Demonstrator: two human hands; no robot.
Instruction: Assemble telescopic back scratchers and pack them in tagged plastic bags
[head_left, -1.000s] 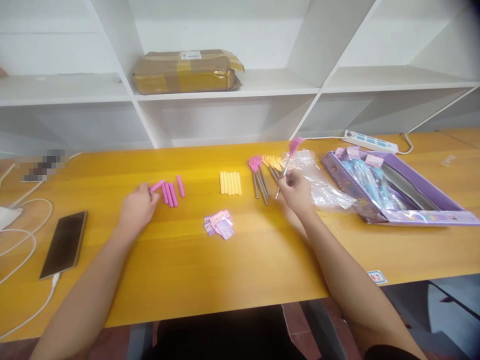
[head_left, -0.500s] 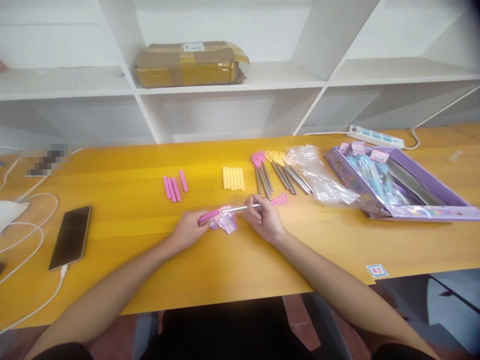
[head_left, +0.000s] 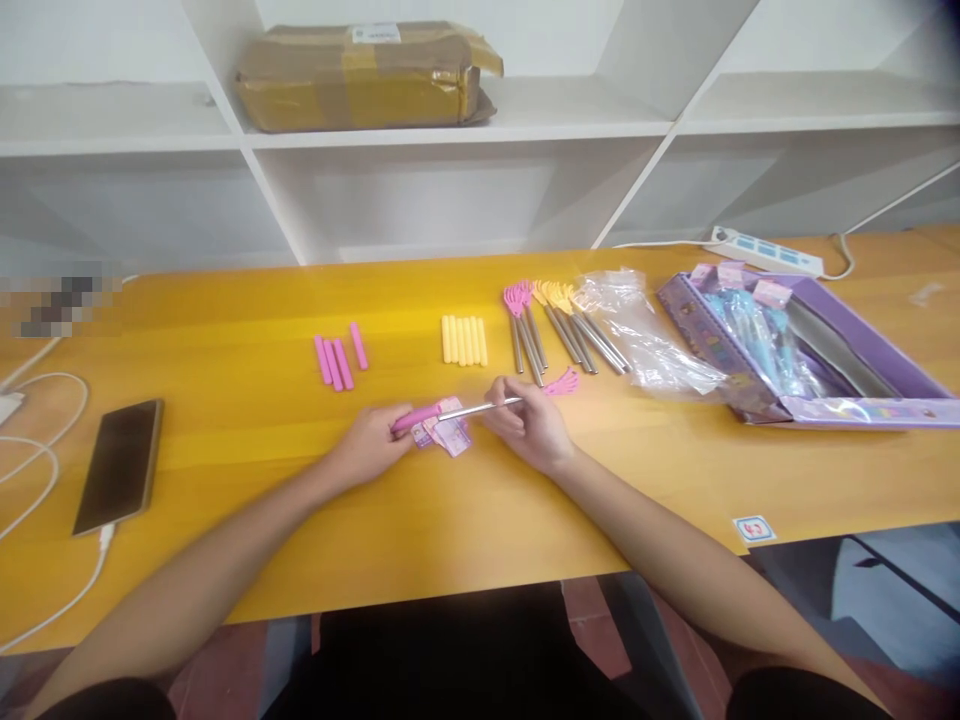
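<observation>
Metal rod (head_left: 478, 409), brought in from beside the other rods (head_left: 529, 345), now meets the pink tube (head_left: 415, 418) above the cards (head_left: 452, 438) on the tabletop (head_left: 480, 530), left hand (head_left: 369, 445) pinching tube, right hand (head_left: 536, 428) pinching rod, so joining seems under way.

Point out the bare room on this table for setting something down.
Bare: between phone and pink tubes; between pink and yellow tubes; between the cards and the near edge of the table. Crowded: toward the right, where rods, bag and box lie close together; and around the cards, between left grip and right grip.
</observation>
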